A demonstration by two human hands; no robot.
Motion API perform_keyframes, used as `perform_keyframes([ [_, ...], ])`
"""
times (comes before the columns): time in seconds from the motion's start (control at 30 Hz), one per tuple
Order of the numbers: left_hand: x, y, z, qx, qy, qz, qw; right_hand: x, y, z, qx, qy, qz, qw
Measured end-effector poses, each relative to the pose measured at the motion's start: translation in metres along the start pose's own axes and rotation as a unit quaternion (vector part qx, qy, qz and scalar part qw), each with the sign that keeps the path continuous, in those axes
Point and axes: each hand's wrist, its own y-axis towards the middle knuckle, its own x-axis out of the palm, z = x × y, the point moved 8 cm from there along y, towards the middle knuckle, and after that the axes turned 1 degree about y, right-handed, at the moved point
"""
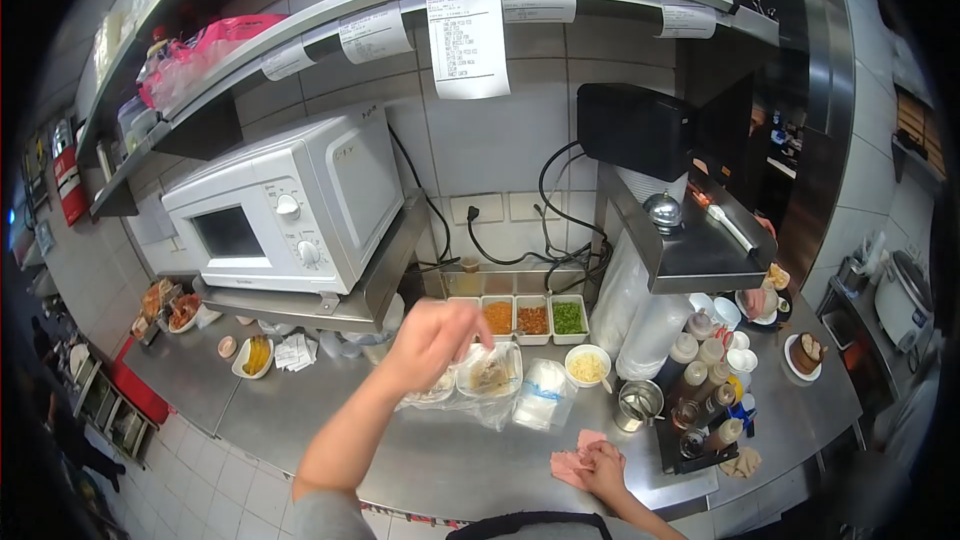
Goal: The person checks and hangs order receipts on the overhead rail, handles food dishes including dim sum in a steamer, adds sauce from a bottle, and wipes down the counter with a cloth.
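Note:
My left hand (440,340) hangs over the clear plastic containers in the middle of the counter, its fingers bent downward and partly hidden. Right below it is an open container (490,372) with brownish food inside, resting on crumpled clear plastic. At the counter's front, my right hand (604,468) is closed on a pink cloth (572,467) that lies on the steel. Between the two hands sits a white packet in a clear bag (543,393). A white bowl of yellow shreds (587,367) and a metal pot (639,405) stand beyond my right hand.
Behind the containers stand trays of orange bits, brown bits and chopped greens (569,317). A microwave (290,200) rests on a raised shelf at left. Sauce bottles (697,380) crowd a black tray at right. Paper tickets (467,45) hang overhead. Another person's hand (752,302) shows at right.

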Motion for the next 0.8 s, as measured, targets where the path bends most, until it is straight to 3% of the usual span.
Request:
perform_keyframes([
  [0.1,0.005,0.073,0.009,-0.039,-0.084,-0.029,0.995,-0.006,-0.001,-0.007,-0.01,0.028,0.023,0.999],
  [0.17,0.012,0.126,0.015,0.063,-0.227,-0.02,0.972,-0.007,-0.006,-0.005,-0.027,0.054,0.039,0.997],
  [0.23,0.003,0.181,0.004,0.091,-0.192,0.017,0.977,-0.01,-0.009,-0.007,-0.039,0.064,0.057,0.996],
  [0.3,-0.016,0.233,-0.02,0.064,-0.221,0.141,0.963,-0.012,-0.012,-0.011,-0.038,0.062,0.075,0.995],
  [0.37,-0.032,0.274,-0.031,0.047,-0.366,0.214,0.905,-0.011,-0.014,-0.011,-0.044,0.057,0.082,0.994],
  [0.43,-0.043,0.292,-0.015,0.118,-0.446,0.228,0.857,-0.013,-0.016,-0.008,-0.049,0.05,0.089,0.994],
  [0.53,-0.065,0.306,-0.02,0.173,-0.437,0.349,0.811,-0.013,-0.015,-0.008,-0.064,0.045,0.085,0.993],
  [0.63,-0.04,0.312,-0.009,0.17,-0.371,0.355,0.841,-0.012,-0.014,-0.008,-0.066,0.04,0.076,0.994],
  [0.7,-0.022,0.314,0.005,0.203,-0.376,0.383,0.819,-0.012,-0.011,-0.007,-0.072,0.037,0.065,0.995],
  [0.8,-0.009,0.327,0.013,0.151,-0.37,0.374,0.837,-0.015,-0.008,-0.011,-0.085,0.041,0.051,0.994],
])
